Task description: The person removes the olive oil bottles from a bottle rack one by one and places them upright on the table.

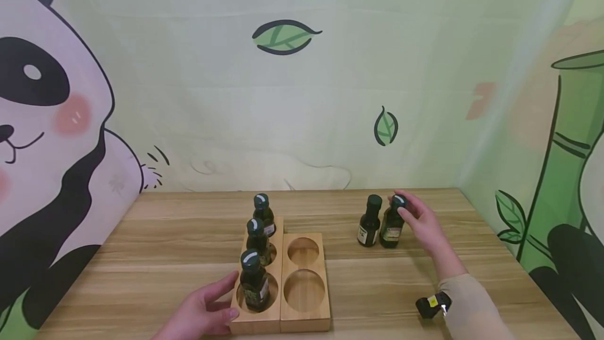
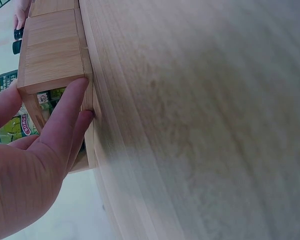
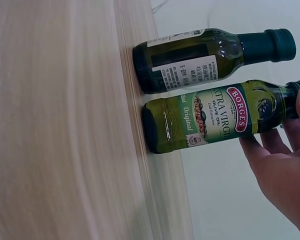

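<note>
My right hand (image 1: 422,222) grips a green glass olive oil bottle (image 1: 391,232) near its cap, and the bottle stands upright on the table. In the right wrist view, its label (image 3: 217,116) reads Borges extra virgin olive oil. Close on its left stands a second dark bottle (image 1: 368,229). With thumb and fingers, my left hand (image 1: 200,308) holds the near left end of a wooden holder (image 1: 257,324). Three capped bottles stand in its left row: a near one (image 1: 255,285), a middle one (image 1: 256,240) and a far one (image 1: 264,216).
In the holder's right row are two round hollows, a far one (image 1: 303,252) and a near one (image 1: 304,290), with nothing in them. A small black device (image 1: 433,304) sits at my right wrist. A printed backdrop (image 1: 302,119) hangs behind the wooden table (image 1: 165,256).
</note>
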The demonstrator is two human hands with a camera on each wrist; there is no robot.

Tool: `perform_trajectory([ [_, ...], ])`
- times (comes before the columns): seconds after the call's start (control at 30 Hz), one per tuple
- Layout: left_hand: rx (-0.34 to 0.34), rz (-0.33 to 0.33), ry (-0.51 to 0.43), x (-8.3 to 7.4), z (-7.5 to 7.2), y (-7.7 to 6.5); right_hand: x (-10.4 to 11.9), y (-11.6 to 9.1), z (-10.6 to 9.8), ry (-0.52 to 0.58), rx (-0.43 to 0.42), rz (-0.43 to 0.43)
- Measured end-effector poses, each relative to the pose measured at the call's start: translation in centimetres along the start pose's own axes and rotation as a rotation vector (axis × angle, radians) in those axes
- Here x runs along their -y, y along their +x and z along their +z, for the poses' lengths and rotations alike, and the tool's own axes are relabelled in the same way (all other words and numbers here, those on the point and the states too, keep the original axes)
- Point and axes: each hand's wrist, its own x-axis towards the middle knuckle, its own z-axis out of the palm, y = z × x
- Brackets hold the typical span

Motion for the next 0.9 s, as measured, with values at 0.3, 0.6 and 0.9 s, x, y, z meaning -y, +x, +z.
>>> perform_trajectory([
  [0.3,0.000,-0.015,-0.008,0.0,0.0,0.0,-0.1,-0.2,-0.4,-0.027,0.014,0.000],
  [0.6,-0.004,-0.031,-0.005,-0.1,0.0,0.0,0.3,-0.7,-0.7,-0.116,-0.016,0.071],
  [0.9,-0.009,-0.039,0.001,-0.1,0.0,0.0,0.5,-2.1,-0.9,-0.174,-0.083,0.015],
])
